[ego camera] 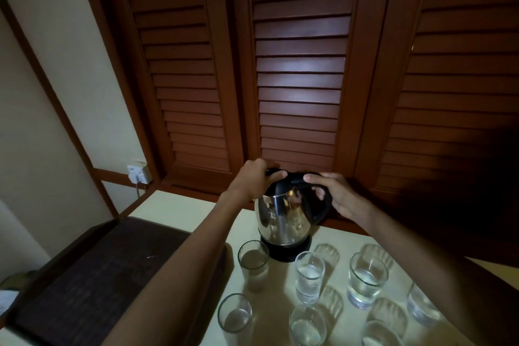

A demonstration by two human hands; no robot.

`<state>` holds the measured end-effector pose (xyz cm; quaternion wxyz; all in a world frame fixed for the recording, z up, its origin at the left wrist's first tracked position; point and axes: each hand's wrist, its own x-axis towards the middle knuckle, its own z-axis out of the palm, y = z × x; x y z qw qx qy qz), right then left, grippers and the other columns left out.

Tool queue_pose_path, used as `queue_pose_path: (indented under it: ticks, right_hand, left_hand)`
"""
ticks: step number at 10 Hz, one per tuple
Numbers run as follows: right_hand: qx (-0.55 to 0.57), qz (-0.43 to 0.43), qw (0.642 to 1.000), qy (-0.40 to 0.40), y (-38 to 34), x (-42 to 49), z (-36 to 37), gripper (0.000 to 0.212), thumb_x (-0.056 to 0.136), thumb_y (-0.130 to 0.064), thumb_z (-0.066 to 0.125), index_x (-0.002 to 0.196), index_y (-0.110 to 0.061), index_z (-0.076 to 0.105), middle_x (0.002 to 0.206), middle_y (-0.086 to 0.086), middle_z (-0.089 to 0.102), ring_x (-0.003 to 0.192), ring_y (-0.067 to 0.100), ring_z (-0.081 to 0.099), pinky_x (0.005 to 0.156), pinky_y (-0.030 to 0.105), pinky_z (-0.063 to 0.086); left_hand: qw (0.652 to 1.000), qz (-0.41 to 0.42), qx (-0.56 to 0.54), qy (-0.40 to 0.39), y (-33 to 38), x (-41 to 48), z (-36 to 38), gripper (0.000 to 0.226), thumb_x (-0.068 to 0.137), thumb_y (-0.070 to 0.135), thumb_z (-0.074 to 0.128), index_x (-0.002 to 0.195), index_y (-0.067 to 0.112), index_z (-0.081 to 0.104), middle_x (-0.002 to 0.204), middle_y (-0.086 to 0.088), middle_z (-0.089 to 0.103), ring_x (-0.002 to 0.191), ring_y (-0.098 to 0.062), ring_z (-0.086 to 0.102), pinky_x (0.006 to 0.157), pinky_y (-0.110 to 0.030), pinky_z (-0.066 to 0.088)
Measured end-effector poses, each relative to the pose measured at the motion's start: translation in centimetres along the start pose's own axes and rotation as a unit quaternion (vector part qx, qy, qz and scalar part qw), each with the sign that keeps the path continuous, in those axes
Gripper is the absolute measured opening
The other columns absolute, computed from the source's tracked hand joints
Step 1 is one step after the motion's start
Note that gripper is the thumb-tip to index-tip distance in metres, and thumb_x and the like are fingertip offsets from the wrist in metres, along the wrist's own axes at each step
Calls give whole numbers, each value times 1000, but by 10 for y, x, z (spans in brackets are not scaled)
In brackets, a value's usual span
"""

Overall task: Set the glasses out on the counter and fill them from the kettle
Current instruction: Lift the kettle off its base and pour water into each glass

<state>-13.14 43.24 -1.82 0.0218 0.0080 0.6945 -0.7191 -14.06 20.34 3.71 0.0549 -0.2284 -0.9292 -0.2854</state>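
Steel kettle (pixel 282 218) on base (pixel 283 251), left hand (pixel 252 180) gripping lid (pixel 283 187), right hand (pixel 338 196) curled round handle (pixel 325 206), glasses (pixel 309 275) holding water

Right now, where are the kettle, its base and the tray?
kettle (pixel 280 213): head view, on its steel body.
base (pixel 283 251): head view, on its black front edge.
tray (pixel 92 275): head view, on its dark woven floor.

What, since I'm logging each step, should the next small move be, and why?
Probably lift the kettle off its base: the right hand grips its handle, the left hand holds the lid, and it stands upright behind the glasses.
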Motion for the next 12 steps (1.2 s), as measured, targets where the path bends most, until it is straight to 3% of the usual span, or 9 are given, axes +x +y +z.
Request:
queue_pose_path:
  ticks: [2,3,4,5,6,7,8,10,12]
  right_hand:
    - [20,13,999,-33,10,-6,-7,21,83,-21,79,88,-4,68,51,-1,49,44,12,41,46,21,32]
    - [18,5,998,-56,14,-10,-15,46,64,-38,91,87,-6,67,53,0,50,43,12,43,44,19,36]
    - [33,1,996,-80,16,-14,-23,44,55,-46,93,75,-15,70,54,1,48,44,10,45,46,19,38]
    - [37,12,996,-79,13,-18,-24,22,72,-35,84,69,-19,71,56,4,46,43,11,44,46,20,37]
    - [6,11,999,-45,17,-21,-19,21,85,-25,78,78,-10,66,56,5,46,44,14,43,50,25,36]
    - [-1,8,1000,-16,27,-27,-18,22,88,-25,76,79,-8,65,53,5,46,47,16,42,57,30,35]
    - [-3,6,1000,-2,30,-30,-20,23,88,-28,76,84,-7,67,54,5,48,49,14,45,60,28,38]
    - [-36,15,999,16,22,-39,-16,24,87,-33,78,85,-10,70,62,2,59,57,14,54,65,25,45]
    - [-142,4,980,142,11,-56,-1,28,79,-39,85,91,-18,72,90,-1,73,85,19,70,74,27,50]
  left_hand:
    - [1000,13,-12,-24,0,-2,5,30,100,40,61,88,15,72,77,-2,70,69,-15,64,65,-29,48]
    - [999,24,-23,-16,6,-5,9,28,100,40,63,74,30,64,70,7,66,66,-9,63,64,-26,48]
    - [999,42,-11,-13,15,-5,15,27,99,41,63,74,34,58,68,12,60,67,-9,59,67,-25,45]
    - [998,54,-11,-23,19,-2,15,20,100,39,62,90,24,70,75,9,65,74,-10,61,73,-28,48]
    - [996,63,-34,-50,11,-4,10,19,102,35,60,84,31,66,70,15,63,66,6,60,67,-14,40]
    - [993,75,-47,-72,5,-5,11,17,102,35,60,88,33,67,75,13,67,69,9,61,65,-8,41]
    - [993,81,-50,-73,6,-5,12,21,102,36,60,107,21,73,86,15,70,79,14,63,72,-5,42]
    - [996,69,-24,-49,3,-8,22,38,103,43,54,127,17,69,114,-6,77,107,-17,71,96,-35,54]
    - [998,57,4,4,13,-14,31,32,104,31,56,130,15,65,115,-10,75,107,-27,70,93,-37,55]
